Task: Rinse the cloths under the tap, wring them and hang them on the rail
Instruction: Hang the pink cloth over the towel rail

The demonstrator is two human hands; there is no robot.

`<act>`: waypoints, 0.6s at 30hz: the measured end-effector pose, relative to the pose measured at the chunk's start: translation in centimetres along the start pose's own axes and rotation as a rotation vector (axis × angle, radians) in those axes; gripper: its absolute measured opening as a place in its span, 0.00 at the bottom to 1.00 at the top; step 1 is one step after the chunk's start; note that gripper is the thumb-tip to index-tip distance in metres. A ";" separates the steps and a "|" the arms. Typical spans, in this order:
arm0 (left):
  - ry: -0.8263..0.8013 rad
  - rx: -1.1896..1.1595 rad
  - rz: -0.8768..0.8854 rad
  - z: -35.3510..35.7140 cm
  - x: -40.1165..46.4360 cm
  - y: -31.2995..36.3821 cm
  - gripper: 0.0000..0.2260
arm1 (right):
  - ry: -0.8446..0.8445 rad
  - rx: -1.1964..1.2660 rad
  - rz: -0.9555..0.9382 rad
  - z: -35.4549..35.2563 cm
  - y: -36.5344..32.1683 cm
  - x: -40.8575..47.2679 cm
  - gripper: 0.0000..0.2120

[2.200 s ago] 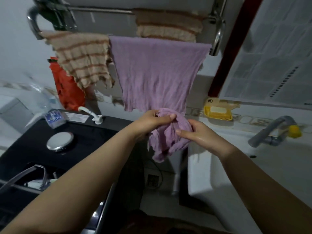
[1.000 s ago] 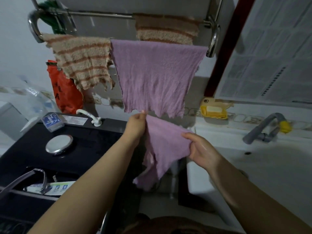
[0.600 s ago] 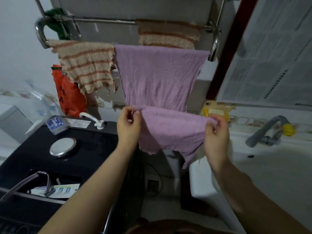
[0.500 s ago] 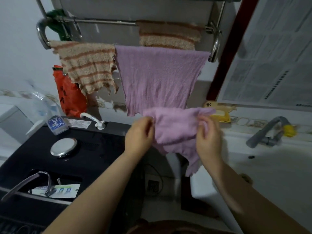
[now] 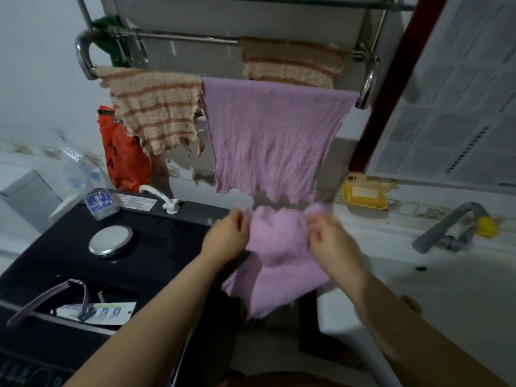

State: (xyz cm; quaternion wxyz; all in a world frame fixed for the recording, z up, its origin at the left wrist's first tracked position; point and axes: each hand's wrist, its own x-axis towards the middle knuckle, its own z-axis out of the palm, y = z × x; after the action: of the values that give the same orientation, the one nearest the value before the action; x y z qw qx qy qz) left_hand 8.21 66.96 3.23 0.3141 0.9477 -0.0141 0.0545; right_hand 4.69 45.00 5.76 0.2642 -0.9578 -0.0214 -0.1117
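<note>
Below rail w/ hung cloths, left hand & right hand each pinch purple cloth.

Black machine top, round metal lid, small blue box on it

You get one head view, looking forward and down past your hands, close to the rail and sink.

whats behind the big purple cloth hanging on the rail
Above its top edge a striped cloth shows on the back rail. Pale wall shows beside it; the front bar and wall directly behind are covered.
</note>
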 end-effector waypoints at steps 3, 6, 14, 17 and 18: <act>-0.234 0.021 -0.250 0.4 0.5 -3.0 0.12 | -0.349 0.093 0.322 1.6 1.3 0.3 0.07; 0.098 -0.342 -0.330 -1.0 0.9 -3.0 0.09 | -0.198 0.382 0.426 0.7 0.5 0.4 0.07; -0.611 -0.648 0.227 -3.9 -0.1 2.5 0.45 | -0.625 1.125 0.098 -5.0 -7.5 0.4 0.29; -0.510 -0.578 0.267 -5.6 1.2 3.2 0.41 | -0.445 0.741 -0.129 -6.3 -8.7 1.5 0.26; -0.464 -0.519 0.289 -6.6 1.8 3.3 0.37 | -0.300 0.594 -0.138 -6.8 -8.6 2.2 0.22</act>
State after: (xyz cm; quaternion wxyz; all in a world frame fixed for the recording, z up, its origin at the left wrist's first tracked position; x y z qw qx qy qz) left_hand 9.21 68.27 10.65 0.5214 0.8120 -0.2316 -0.1231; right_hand 4.60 48.90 16.22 0.5172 -0.8411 -0.1563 0.0239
